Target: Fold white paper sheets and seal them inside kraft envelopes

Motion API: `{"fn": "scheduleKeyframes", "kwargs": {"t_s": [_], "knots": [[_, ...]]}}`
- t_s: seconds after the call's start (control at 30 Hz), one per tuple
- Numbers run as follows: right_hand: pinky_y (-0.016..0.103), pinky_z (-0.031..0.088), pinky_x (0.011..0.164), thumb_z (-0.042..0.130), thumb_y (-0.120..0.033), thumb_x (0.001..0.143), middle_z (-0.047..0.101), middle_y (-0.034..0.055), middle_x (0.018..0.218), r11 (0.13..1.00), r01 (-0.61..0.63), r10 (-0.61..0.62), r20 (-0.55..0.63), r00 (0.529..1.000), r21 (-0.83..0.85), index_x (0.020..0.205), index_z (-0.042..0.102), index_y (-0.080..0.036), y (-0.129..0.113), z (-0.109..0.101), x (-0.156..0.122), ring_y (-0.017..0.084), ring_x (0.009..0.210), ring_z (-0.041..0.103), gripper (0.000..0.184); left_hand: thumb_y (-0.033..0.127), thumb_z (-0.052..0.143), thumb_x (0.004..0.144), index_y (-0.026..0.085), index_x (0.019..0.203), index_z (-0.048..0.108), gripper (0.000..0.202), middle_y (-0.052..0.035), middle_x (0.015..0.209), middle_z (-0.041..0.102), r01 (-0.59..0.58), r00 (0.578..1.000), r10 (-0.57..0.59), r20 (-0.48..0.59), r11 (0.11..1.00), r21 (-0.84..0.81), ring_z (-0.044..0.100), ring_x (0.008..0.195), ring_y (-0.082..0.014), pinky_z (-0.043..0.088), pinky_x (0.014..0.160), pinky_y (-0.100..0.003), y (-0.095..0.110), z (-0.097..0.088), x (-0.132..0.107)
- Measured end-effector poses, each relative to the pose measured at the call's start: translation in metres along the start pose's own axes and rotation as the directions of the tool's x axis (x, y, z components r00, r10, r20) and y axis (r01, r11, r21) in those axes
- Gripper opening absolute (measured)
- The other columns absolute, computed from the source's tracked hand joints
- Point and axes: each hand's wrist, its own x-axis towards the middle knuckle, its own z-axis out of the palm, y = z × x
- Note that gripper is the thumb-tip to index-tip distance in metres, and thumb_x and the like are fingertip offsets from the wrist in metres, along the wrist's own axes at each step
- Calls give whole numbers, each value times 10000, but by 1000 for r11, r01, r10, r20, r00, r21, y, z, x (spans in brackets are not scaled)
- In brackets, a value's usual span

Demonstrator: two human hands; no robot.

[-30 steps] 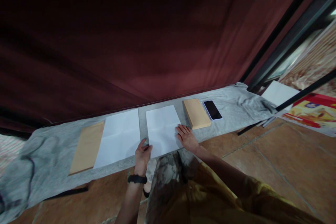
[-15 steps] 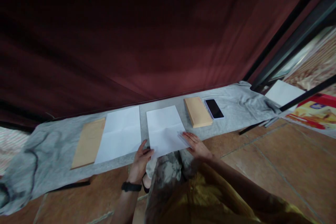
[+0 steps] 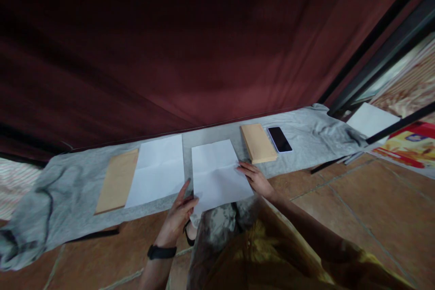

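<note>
Left hand and right hand met a white sheet at opposite edges: the left thumb sat near its lower left corner, the right fingers lay over its right side. From where I stood, I couldn't tell whether either hand pinched it. Creased across its middle, it reached past the grey cloth toward the lap. Leftward lay another sheet and brown paper; rightward, a brown stack and phone.
</note>
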Motion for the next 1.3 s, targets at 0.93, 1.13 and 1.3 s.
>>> {"fn": "scheduleKeyframes", "kwargs": {"t_s": [0.93,1.13,1.3], "knots": [[290,528,725,441,-517,991,688,24,762,891,-345,389,-104,915,296,828,667,-217,-10,11,18,207,799,664,409,327,702,753,249,791,742,96,-50,899,752,-468,819,563,108,549,692,685,924,-243,529,905,-353,1,-4,91],[266,492,669,430,-494,989,692,20,769,884,-422,455,-164,876,200,902,645,-231,-12,18,30,192,717,656,351,371,655,777,243,767,684,132,3,703,677,-410,836,545,56,554,724,630,714,-192,490,716,-289,-1,0,97],[314,515,747,443,-411,1001,737,65,924,899,-428,439,-215,873,95,1220,586,-226,-13,27,32,229,834,695,320,361,640,784,218,1174,660,416,8,752,688,-385,821,570,-27,588,711,642,733,-203,499,745,-312,-1,11,93]]}}
